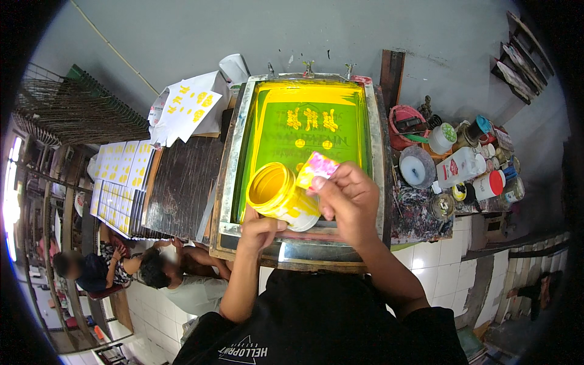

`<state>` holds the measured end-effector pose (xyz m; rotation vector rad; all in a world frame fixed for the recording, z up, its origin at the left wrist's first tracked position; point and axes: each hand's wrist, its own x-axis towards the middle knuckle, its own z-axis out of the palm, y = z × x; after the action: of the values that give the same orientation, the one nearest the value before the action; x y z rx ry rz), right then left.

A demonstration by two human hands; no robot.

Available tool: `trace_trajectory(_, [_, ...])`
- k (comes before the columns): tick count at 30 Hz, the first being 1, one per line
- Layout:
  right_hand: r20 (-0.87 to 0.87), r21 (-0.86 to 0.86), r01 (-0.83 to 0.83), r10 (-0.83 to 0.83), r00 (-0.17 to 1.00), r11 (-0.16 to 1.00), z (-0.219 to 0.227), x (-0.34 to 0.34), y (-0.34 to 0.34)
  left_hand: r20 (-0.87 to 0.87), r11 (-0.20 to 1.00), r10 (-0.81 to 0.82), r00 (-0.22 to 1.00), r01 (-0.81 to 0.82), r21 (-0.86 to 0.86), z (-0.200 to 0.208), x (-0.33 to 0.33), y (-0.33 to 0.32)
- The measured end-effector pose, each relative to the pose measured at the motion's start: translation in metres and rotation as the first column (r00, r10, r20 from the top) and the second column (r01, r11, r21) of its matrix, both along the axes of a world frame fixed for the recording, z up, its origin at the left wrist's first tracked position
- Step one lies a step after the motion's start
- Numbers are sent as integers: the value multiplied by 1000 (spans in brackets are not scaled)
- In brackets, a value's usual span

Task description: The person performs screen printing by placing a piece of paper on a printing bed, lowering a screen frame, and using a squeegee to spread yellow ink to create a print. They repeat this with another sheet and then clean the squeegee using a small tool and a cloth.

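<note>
My left hand [260, 232] grips a plastic jar [289, 204] of yellow ink by its lower side. The jar is tilted, with its open mouth toward the upper left and yellow smeared down its outside. Pinched in my right hand [350, 198] is a small flat card [317, 172], stained yellow and pink, close to the jar's rim. Both hands are above the near part of a printing screen [267, 140]. Its green mesh carries yellow ink along the far edge and left side, and yellow figures show at its middle. The jar hides part of the mesh.
Sheets with yellow prints [125, 167] lie at the left, beside a dark wooden board [182, 182]. Another printed sheet [188, 106] sits farther back. Jars, a white jug [456, 167] and a pink basin [404, 125] crowd the right-hand table. Two people sit at lower left.
</note>
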<state>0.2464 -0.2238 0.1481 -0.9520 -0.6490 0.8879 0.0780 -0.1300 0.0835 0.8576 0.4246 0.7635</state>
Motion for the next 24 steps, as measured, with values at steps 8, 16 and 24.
trace_trajectory(8, [12, 3, -32, 32, 999, 999, 10, -3, 1, 268, 986, -99, 958, 130, -100, -12, -12, 7])
trace_trajectory(16, [32, -14, -61, 61, 998, 998, 10, -6, 4, 218, 990, -100, 971, 118, -72, -10, -11, 6])
trace_trajectory(24, [169, -31, -13, 18, 985, 999, 7, -5, 2, 21, 996, -83, 996, 82, 19, -12, -13, 4])
